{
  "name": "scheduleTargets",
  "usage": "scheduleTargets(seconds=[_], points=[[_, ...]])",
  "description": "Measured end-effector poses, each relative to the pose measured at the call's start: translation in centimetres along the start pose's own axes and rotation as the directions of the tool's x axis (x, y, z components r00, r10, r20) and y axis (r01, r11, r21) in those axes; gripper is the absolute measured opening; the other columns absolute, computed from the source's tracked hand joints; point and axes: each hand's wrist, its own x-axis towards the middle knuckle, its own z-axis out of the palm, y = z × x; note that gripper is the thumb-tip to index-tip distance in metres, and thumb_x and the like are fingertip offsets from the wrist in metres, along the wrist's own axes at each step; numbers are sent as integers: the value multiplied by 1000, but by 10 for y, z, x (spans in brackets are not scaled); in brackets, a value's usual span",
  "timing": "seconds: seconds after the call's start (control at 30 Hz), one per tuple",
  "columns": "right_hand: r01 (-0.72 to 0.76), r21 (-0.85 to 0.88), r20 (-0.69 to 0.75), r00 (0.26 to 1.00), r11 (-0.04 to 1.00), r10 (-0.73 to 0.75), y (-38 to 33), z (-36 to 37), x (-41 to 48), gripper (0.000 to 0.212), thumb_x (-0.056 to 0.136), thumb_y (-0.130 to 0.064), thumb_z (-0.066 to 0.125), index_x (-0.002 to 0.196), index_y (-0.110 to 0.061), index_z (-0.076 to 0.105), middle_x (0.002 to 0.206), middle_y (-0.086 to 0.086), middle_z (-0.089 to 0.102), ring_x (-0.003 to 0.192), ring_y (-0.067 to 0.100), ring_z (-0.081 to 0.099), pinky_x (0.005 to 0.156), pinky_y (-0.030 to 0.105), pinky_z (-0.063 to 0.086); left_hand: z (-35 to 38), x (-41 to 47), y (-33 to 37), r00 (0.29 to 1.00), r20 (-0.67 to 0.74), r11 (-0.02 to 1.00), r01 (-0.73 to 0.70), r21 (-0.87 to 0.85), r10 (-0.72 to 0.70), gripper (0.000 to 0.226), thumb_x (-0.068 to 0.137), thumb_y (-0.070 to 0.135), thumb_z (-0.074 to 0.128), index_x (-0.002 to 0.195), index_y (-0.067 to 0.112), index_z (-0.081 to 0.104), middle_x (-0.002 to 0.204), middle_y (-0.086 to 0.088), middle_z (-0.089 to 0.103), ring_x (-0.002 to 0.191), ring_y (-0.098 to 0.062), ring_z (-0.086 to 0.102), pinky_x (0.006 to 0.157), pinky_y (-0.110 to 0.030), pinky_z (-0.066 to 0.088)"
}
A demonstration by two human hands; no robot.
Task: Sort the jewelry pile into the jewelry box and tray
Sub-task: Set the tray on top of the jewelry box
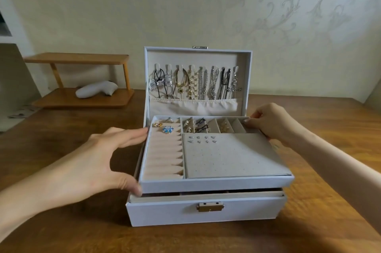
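Wide wooden bench [309, 191], and square in the middle of it sits the jewelry box [206, 214], clasp facing the near edge, lid [198, 56] thrown upright at the back. Necklaces [206, 83] hang in a row inside that lid.

Now the tray [216, 185], and this is the piece in play! It hovers just over the open box, long axis running left to right, roughly in line with the box front. A dark gap shows under its near wall, so it isn't seated. It also looks a touch off to the right, its near right corner hanging past the box wall.

Left hand [99, 160]: grip spread wide, straight fingers pressed on the tray's left wall, thumb down at the near left corner. Right hand [270, 122]: grip curled, pinching the rim at the far right corner. So it's a diagonal hold, one short side and the opposite far corner.

By my reckoning the drop goes straight down with a nudge left, and the left hand is best placed to steer it.

On board: rings [167, 129] in the far left rolls, stud earrings [202, 139] pinned on the flat pad. No loose pile that I can see.
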Motion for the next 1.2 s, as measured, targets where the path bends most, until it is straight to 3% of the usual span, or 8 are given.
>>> scheduleTargets(seconds=[0.2, 0.3, 0.4, 0.6, 0.87, 0.93, 1.1, 1.2], points=[[68, -74, -17, 997, 995, -70, -3, 6, -5, 25, 83, -15, 70, 63, -5, 60, 60, 8, 59, 45, 16, 49, 37, 16, 36, 4, -9, -7, 999, 15, 999, 39, 29, -40, 111, 11, 88, 61, 115, 74, 25, 115, 60, 23, 113, 18, 21, 105, -33, 27], [102, -139, -69, 991, 985, -113, -2, 10, -5, 20, 83, -16, 68, 67, -5, 61, 63, 3, 55, 63, 23, 54, 49, 24, 38, 4, -7, -11, 999, 28, 1000, 24, 20, -24, 111, 14, 91, 59, 119, 71, 26, 116, 61, 22, 108, 35, 19, 94, -22, 29], [106, -176, -114, 985, 979, -127, 0, 14, -5, 20, 83, -18, 67, 67, -9, 60, 70, 6, 59, 75, 30, 57, 62, 30, 41, 5, -4, -12, 999, 42, 999, 26, 44, -27, 103, 28, 82, 66, 122, 71, 23, 118, 59, 21, 116, 26, 21, 96, -23, 28], [98, -312, -167, 973, 945, -156, -5, 22, -12, 13, 83, -16, 61, 76, -5, 63, 75, 9, 59, 75, 34, 55, 61, 29, 36, 9, -4, -13, 998, 43, 993, 47, 104, -52, 88, 66, 41, 79, 120, 72, 17, 124, 50, 19, 128, 8, 19, 111, -33, 24], [121, -493, -157, 962, 862, -225, -2, 26, -20, 14, 83, -23, 58, 87, -9, 57, 81, 9, 60, 69, 29, 45, 61, 30, 36, 5, -8, -2, 978, 179, 976, 66, 206, -103, 89, 35, 89, 42, 117, 72, 11, 119, 48, 10, 122, 6, 13, 111, -30, 24], [129, -420, -106, 976, 898, -190, 2, 21, -19, 21, 83, -30, 66, 90, -11, 58, 80, 6, 60, 70, 26, 49, 61, 29, 37, 8, -10, 5, 984, 144, 960, 67, 271, -109, 84, 47, 84, 40, 122, 68, 7, 121, 42, 10, 118, 6, 10, 110, -30, 25], [-19, 221, 338, 939, 975, -59, 18, -13, -30, 39, 73, -29, 77, 106, -20, 58, 59, 3, 62, 48, 14, 48, 47, 24, 38, 12, -9, -3, 985, -169, 972, 75, 223, -38, 86, 50, 80, 48, 129, 61, 18, 128, 29, 27, 123, 1, 30, 105, -36, 36], [-72, 234, 511, 857, 970, -60, 28, -26, -43, 47, 76, -23, 73, 117, -30, 51, 68, 5, 65, 55, 15, 51, 52, 26, 40, 9, -7, -21, 994, 50, 990, 93, 105, -99, 118, 33, 97, 50, 135, 54, 11, 133, 33, 28, 122, 13, 34, 106, -22, 35]])
